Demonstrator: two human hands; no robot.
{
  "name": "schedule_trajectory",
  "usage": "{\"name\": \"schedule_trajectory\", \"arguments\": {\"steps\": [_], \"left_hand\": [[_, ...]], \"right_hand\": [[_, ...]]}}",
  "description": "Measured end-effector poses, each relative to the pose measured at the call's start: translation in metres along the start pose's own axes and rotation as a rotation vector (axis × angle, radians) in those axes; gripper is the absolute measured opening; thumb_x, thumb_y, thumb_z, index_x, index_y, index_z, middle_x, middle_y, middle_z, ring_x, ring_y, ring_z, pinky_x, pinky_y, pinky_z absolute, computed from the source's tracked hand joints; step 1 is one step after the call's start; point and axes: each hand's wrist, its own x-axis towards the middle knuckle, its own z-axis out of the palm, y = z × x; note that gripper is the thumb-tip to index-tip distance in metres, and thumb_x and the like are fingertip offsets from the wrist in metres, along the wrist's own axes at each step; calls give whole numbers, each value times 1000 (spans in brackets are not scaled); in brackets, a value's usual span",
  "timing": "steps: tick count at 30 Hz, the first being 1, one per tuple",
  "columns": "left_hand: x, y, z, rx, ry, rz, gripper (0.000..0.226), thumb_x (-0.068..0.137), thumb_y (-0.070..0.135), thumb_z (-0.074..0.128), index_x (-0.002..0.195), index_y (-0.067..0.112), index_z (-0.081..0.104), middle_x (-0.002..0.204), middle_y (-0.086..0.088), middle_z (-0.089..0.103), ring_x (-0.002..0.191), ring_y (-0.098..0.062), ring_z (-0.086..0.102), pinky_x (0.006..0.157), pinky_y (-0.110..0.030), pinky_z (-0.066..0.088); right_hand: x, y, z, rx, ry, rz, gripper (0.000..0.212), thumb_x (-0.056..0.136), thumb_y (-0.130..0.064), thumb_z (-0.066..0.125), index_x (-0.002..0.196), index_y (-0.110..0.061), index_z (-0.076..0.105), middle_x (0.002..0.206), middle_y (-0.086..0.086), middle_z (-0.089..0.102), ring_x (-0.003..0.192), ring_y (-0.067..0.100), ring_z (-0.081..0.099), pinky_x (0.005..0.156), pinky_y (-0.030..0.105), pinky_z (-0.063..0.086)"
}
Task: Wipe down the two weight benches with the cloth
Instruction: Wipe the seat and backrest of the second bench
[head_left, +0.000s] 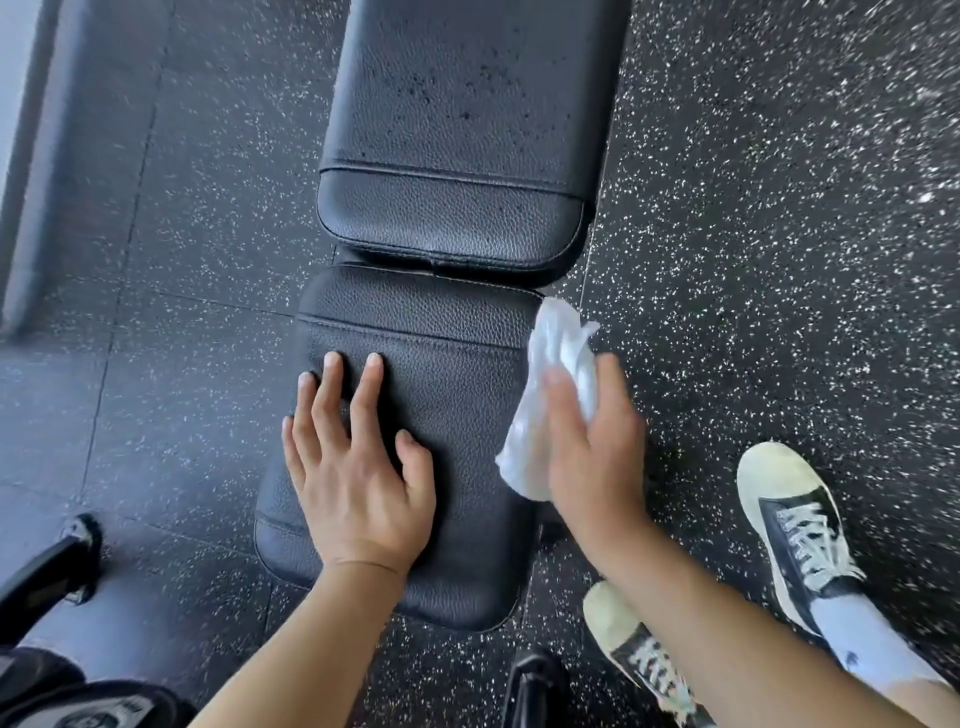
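From my remote seat I see both forearms bare to the bottom edge of the view, with no sleeves, watch or rings showing on the left hand (358, 478) or the right hand (592, 452). A thin crease line crosses the left wrist. On the feet are low canvas sneakers: the right shoe (789, 519) has a cream rubber toe cap, dark upper and white laces, and the left shoe (628, 644) matches it. A pale sock (862, 639) rises above the right shoe, marked with a small dark logo.
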Motion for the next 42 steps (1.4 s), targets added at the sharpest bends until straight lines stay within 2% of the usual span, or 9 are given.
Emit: {"name": "schedule_trajectory", "arguments": {"steps": [5,12,18,21,27,30,33,38,42], "left_hand": [[-3,-4,1,0,17,11,70,90,35,43,160,26,38,170,-7,29,159,-33,20,127,-59,18],[-2,-4,5,-19,55,14,69,91,35,41,160,28,37,169,-6,30,158,-32,22,127,-58,17],[-4,-5,6,-18,61,39,69,91,33,42,159,26,38,169,-7,31,157,-33,24,127,-58,19],[-2,-4,5,-16,63,23,69,91,34,42,159,27,37,168,-6,31,157,-33,23,127,-57,19],[-5,-5,3,-11,49,23,69,90,34,43,159,27,38,169,-8,30,157,-33,23,127,-58,19],[-3,-2,2,-11,41,24,70,89,34,43,159,26,39,169,-8,30,158,-34,23,126,-60,20],[-3,1,0,-24,37,6,71,89,34,44,159,26,41,169,-7,30,159,-33,22,126,-60,20],[-2,4,-3,-37,30,13,71,89,34,45,159,24,42,169,-9,32,158,-36,23,125,-61,20],[-2,3,-4,-35,22,3,70,90,35,44,159,24,43,169,-9,33,159,-36,22,126,-60,19]], "right_hand": [[49,-10,18,86,153,62,34,103,-43,52,77,-25,39,64,-17,47,57,2,41,55,25,37],[-65,25,13,128,73,75,30,107,-42,49,87,-19,47,78,-2,54,73,22,55,70,46,47],[-102,39,2,68,-37,65,30,106,-45,49,84,-26,42,73,-9,45,67,12,48,63,32,42],[-48,27,-4,89,-86,-8,28,107,-41,50,85,-27,40,73,-12,41,66,5,40,62,22,33],[85,-30,12,-329,-6,-368,22,98,-35,61,90,-16,54,91,2,50,74,24,51,63,36,38],[71,-42,14,-494,-86,-652,18,87,-25,72,95,-15,60,88,10,56,79,34,54,69,48,47],[44,-32,0,-528,-219,-829,33,83,-25,70,105,-24,45,85,6,54,76,30,50,65,44,44],[35,-10,-29,-625,-316,-950,15,91,-28,70,88,-14,65,80,3,54,70,26,49,60,43,45],[59,-33,-11,-586,-300,-936,27,79,-22,76,90,-18,51,77,6,50,67,31,49,57,44,45]]}}
